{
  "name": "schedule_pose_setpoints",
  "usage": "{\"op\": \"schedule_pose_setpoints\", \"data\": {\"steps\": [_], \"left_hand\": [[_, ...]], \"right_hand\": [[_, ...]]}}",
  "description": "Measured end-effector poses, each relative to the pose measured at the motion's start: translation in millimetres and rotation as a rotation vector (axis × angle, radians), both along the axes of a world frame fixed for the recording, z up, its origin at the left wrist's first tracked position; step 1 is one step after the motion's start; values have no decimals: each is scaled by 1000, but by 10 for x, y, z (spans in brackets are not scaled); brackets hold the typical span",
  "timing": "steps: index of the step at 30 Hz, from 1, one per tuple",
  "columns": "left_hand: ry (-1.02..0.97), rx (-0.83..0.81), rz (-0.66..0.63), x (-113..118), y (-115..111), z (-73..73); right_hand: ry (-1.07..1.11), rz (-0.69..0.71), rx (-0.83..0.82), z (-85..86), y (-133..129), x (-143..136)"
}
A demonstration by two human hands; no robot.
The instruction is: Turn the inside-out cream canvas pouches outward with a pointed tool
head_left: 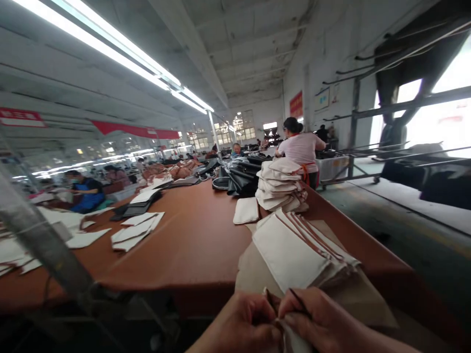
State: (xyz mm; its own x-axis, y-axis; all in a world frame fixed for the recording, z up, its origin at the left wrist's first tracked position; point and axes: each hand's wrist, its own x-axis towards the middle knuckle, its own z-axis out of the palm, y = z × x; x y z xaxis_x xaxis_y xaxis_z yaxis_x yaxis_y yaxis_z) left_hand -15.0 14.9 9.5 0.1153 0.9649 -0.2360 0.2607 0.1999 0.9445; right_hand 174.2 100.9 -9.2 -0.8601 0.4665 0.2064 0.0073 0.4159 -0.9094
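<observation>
Head-worn view — forward, down the table

The long worktable is reddish-brown all over. The flat fabric pouches fanned near the hands are cream with brown striped edges, and the tall stack of folded cloth pieces matches in off-white. The heap of bags further along is black. A worker's shirt is pale pink; another's is blue. Red banners hang overhead.

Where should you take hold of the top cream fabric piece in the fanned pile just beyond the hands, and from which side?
Grip the top cream piece at its near lower corner, coming from the near side. It lies flat and uncovered there, while its far right edge overlaps the brown-trimmed pieces fanned beneath it.
</observation>
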Motion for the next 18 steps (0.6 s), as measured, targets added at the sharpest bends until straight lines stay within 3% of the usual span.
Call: {"op": "schedule_pose_setpoints", "data": {"steps": [3, 9, 13, 18], "left_hand": [[-33, -21, -16, 23, 28, -99], [-133, -38, 55, 58, 65, -225], [-97, -3, 29, 104, 72, -168], [134, 91, 29, 147, 38, -61]], "right_hand": [[43, -1, -57, 55, 4, 26], [59, 4, -88, -80, 66, 41], [60, -9, -61, -84, 92, 88], [-14, -23, 15, 67, 68, 145]]}}
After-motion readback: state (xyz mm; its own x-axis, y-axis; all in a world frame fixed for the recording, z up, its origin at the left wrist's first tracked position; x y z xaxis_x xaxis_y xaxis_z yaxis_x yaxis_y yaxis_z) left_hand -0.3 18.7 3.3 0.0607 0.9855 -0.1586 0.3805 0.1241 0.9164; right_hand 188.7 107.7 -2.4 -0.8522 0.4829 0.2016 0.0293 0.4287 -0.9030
